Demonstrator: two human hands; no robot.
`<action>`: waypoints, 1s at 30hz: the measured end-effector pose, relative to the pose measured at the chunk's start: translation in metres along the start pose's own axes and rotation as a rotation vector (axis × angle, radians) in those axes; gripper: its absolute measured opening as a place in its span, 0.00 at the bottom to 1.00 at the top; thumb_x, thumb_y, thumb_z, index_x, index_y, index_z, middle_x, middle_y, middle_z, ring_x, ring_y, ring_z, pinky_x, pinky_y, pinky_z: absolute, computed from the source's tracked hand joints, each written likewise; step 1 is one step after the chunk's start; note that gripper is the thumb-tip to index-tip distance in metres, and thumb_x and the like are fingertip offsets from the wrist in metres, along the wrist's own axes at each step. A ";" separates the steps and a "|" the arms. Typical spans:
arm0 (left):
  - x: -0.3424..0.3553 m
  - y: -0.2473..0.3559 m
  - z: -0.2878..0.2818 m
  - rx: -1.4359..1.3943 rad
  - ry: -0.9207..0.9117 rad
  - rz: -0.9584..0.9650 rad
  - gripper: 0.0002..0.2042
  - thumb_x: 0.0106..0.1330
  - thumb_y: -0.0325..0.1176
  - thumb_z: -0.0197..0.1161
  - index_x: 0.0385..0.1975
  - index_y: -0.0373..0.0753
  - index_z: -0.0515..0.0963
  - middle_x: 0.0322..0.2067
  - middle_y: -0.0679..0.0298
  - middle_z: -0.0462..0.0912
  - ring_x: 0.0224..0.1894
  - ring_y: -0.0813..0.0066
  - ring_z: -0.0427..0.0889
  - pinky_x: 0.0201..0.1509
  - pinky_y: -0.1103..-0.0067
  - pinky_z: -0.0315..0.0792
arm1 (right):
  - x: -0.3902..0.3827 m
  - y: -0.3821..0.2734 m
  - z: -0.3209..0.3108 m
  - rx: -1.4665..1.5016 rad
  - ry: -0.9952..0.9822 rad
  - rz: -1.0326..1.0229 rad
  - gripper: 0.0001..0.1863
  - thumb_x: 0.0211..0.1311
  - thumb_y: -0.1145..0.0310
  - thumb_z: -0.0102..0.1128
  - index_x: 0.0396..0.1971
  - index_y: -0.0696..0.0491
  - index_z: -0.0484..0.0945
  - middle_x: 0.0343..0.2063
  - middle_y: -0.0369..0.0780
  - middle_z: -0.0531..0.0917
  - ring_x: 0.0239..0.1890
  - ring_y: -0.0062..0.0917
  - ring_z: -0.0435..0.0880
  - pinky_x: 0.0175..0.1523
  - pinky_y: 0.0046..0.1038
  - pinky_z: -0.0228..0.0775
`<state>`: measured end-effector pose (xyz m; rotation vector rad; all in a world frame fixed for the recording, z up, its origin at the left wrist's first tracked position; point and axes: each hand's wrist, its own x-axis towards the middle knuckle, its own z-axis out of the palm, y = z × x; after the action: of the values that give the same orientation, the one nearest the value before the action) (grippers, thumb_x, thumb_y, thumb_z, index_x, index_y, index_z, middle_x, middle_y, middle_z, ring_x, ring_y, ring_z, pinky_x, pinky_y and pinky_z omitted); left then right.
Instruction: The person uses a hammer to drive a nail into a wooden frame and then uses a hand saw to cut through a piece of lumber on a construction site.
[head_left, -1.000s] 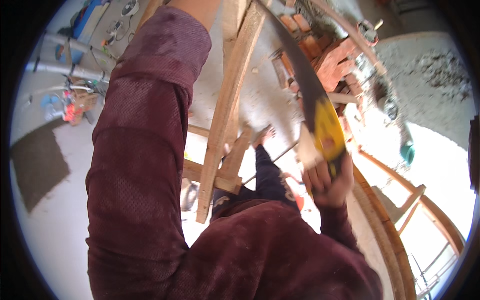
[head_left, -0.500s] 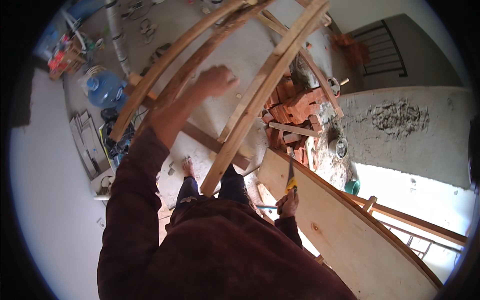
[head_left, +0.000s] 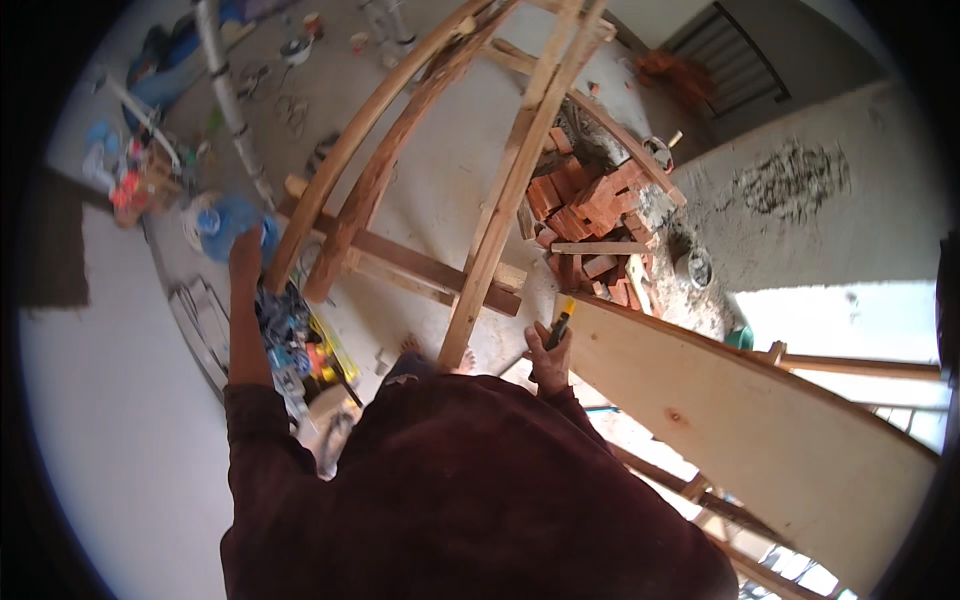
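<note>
My right hand [head_left: 548, 362] grips a tool with a yellow and black handle [head_left: 562, 322], apparently a handsaw, beside the upper end of a long pale plywood board [head_left: 690, 400]. Its blade is hard to make out now. Out at the left, my left hand [head_left: 246, 248] is raised in front of a blue water jug [head_left: 222, 225]; its fingers are not clear, and contact with the jug cannot be told. Between my hands, long wooden beams [head_left: 510, 190] slant across a wooden crosspiece [head_left: 425, 263].
Broken red bricks [head_left: 590, 200] lie heaped beyond the board, near a bucket [head_left: 694, 268]. A crate of tools [head_left: 325, 350] stands below the jug. A white wall [head_left: 130, 400] bounds the left, and a rough plastered wall [head_left: 790, 200] the right.
My left arm has swung from over the beams leftward to the jug. My right hand has moved up and slightly left, still with the yellow-handled tool. The whole view has shifted.
</note>
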<state>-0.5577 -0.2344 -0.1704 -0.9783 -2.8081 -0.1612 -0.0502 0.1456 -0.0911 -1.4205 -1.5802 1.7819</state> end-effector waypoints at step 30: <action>0.081 0.113 0.025 -1.812 -0.551 -0.557 0.22 0.68 0.54 0.54 0.42 0.40 0.79 0.38 0.67 0.79 0.44 0.78 0.77 0.52 0.79 0.67 | -0.060 -0.006 0.061 -0.873 0.220 0.085 0.52 0.33 0.48 0.78 0.56 0.60 0.60 0.45 0.51 0.77 0.45 0.41 0.80 0.47 0.38 0.74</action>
<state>-0.5523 -0.0929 -0.1746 -0.1540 -2.5772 -3.1166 -0.0781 0.0674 -0.0683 -1.9663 -2.3144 0.9069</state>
